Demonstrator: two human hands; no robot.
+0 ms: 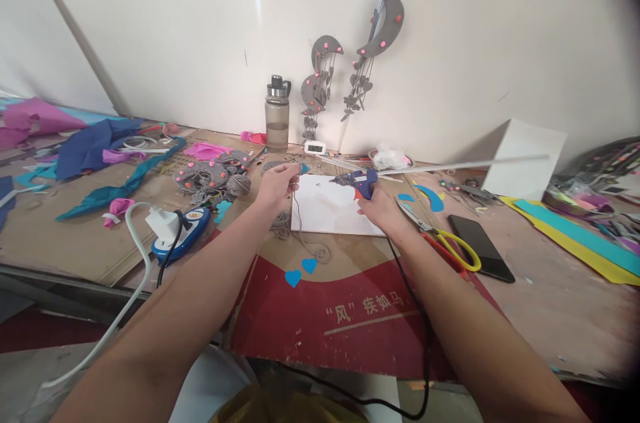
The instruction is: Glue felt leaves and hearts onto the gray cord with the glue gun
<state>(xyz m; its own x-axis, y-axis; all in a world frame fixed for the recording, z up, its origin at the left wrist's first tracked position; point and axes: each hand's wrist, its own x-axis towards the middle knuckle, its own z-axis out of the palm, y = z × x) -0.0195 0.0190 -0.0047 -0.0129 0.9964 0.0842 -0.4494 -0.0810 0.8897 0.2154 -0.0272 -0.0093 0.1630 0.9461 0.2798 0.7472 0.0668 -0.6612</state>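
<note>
My left hand (pixel 278 189) is closed in a pinch above the left edge of a white sheet (pixel 320 213). A small blue piece (pixel 304 169) shows at its fingertips. Grey yarn (pixel 297 209) hangs below these fingers and coils on the cardboard. My right hand (pixel 379 208) is wrapped round a blue hot glue gun (pixel 369 177) with an orange trigger, its nozzle pointing left over the sheet. A long pale glue stick (pixel 465 165) sticks out of its back. Nearer to me, two blue hearts (pixel 301 273) lie on the red cardboard (pixel 370 336).
Yellow-and-red-handled scissors (pixel 457 246) and a black phone (pixel 481 248) lie at the right. A water bottle (pixel 277 117) stands at the back. A blue power strip (pixel 183 236) sits left, and the gun's black cord (pixel 426 343) loops in front. Grey moon hangings (pixel 385 29) are on the wall.
</note>
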